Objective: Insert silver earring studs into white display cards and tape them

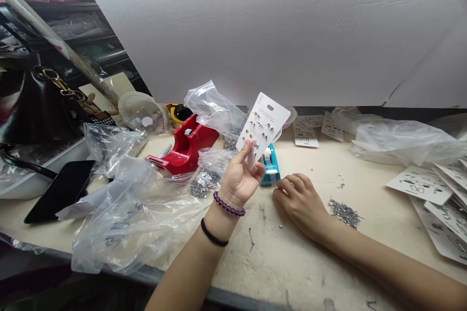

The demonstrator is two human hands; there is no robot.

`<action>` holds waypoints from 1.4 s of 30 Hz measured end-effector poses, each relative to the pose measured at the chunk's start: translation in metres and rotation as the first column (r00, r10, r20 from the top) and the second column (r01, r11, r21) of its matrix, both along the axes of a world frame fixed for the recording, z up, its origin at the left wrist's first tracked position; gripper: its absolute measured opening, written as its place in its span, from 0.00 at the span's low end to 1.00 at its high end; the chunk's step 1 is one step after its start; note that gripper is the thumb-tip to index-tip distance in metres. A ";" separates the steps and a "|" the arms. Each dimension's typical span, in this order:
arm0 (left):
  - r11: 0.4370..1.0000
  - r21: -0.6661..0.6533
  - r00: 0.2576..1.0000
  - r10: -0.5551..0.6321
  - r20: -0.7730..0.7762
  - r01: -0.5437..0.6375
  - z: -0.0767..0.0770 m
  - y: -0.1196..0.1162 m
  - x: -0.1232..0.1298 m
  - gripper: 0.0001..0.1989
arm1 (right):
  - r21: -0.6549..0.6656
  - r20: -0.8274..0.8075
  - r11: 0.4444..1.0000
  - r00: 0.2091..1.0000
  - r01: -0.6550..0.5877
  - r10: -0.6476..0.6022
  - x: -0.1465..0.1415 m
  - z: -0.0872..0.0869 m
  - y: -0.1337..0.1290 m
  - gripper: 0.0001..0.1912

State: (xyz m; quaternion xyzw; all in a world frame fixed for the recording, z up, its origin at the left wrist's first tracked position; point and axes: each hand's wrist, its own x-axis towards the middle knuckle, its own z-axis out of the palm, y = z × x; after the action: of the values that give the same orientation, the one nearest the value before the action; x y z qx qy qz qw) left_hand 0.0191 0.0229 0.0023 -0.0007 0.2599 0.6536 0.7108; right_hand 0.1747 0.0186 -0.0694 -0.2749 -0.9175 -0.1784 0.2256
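My left hand (240, 179) holds up a white earring card (263, 124), pinched at its lower edge between thumb and fingers. Several small metal studs and a few coloured pieces sit in rows on the card, which has a slot near the top. My right hand (301, 204) rests on the table with its fingers curled down, right beside a small teal tape dispenser (270, 175). Whatever its fingertips pinch, if anything, is hidden. To the right of that hand lies a pile of small metal pieces (344, 213).
A large red tape dispenser (182, 150) stands left, among clear plastic bags (127, 223). A black phone (60, 192) lies further left. Stacked earring cards (419, 184) and more bags (404, 138) occupy the right. A white board (277, 34) rises behind the table.
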 end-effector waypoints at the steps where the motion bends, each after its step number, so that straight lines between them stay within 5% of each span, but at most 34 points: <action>1: 1.000 0.001 1.000 0.000 -0.005 0.000 0.000 0.000 0.000 0.02 | -0.037 -0.030 0.999 1.000 0.004 -0.005 0.001 0.000 -0.001 0.06; 3: 1.000 0.000 1.000 0.000 -0.017 0.000 0.000 -0.001 0.000 0.02 | -0.163 -0.142 0.986 0.988 0.039 -0.062 0.004 0.006 -0.001 0.07; 5: 1.000 -0.006 1.000 0.001 -0.022 -0.001 0.000 -0.001 0.000 0.02 | -0.444 -0.246 0.894 0.954 0.049 -0.174 0.005 0.017 0.000 0.10; 6: 1.000 -0.007 1.000 -0.003 -0.021 0.003 0.000 0.000 0.000 0.02 | -0.632 -0.262 0.774 0.932 0.030 -0.250 0.005 0.022 0.001 0.13; 7: 1.000 -0.006 1.000 -0.007 -0.019 0.007 0.000 0.000 0.000 0.02 | -0.811 -0.241 0.585 0.913 -0.002 -0.330 0.004 0.027 0.002 0.15; 9: 1.000 -0.002 1.000 -0.014 -0.014 0.014 -0.001 0.000 -0.001 0.02 | -0.987 -0.150 0.126 0.879 -0.103 -0.453 0.003 0.033 0.002 0.18; 10: 1.000 -0.001 1.000 -0.016 -0.013 0.016 -0.001 0.000 -0.001 0.02 | -0.986 -0.107 -0.055 0.860 -0.155 -0.500 0.002 0.034 0.002 0.19; 11: 1.000 -0.001 1.000 -0.015 -0.013 0.015 -0.001 0.000 0.000 0.02 | -0.963 -0.077 -0.177 0.839 -0.202 -0.539 0.001 0.035 0.002 0.19; 13: 1.000 -0.003 1.000 -0.012 -0.011 0.012 -0.001 0.000 0.000 0.02 | -0.918 -0.073 -0.276 0.804 -0.286 -0.591 -0.001 0.033 0.002 0.18; 23: 1.000 0.000 1.000 -0.008 -0.023 0.008 -0.002 0.000 0.001 0.03 | -0.928 -0.154 -0.151 0.722 -0.339 -0.674 -0.015 0.024 0.008 0.13; 34: 1.000 -0.022 0.998 0.005 -0.064 -0.006 -0.006 0.005 0.001 0.03 | -0.956 -0.126 -0.126 0.758 -0.265 -0.639 -0.012 0.015 0.004 0.11; 39: 0.998 -0.052 0.993 0.017 -0.113 -0.023 -0.007 0.006 0.002 0.03 | -0.889 -0.232 -0.169 0.738 -0.425 -0.634 0.001 0.020 0.001 0.12; 42: 0.998 -0.024 0.958 0.057 -0.281 -0.066 -0.010 0.003 0.009 0.05 | -0.827 -0.415 -0.022 0.637 -0.561 -0.650 0.019 0.031 0.002 0.12</action>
State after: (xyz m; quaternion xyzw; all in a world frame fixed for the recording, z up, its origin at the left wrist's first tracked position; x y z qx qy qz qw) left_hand 0.0277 0.0257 -0.0075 0.0721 0.3684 0.6645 0.6461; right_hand 0.1941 0.0202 -0.0385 -0.4261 -0.5306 0.6633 0.3113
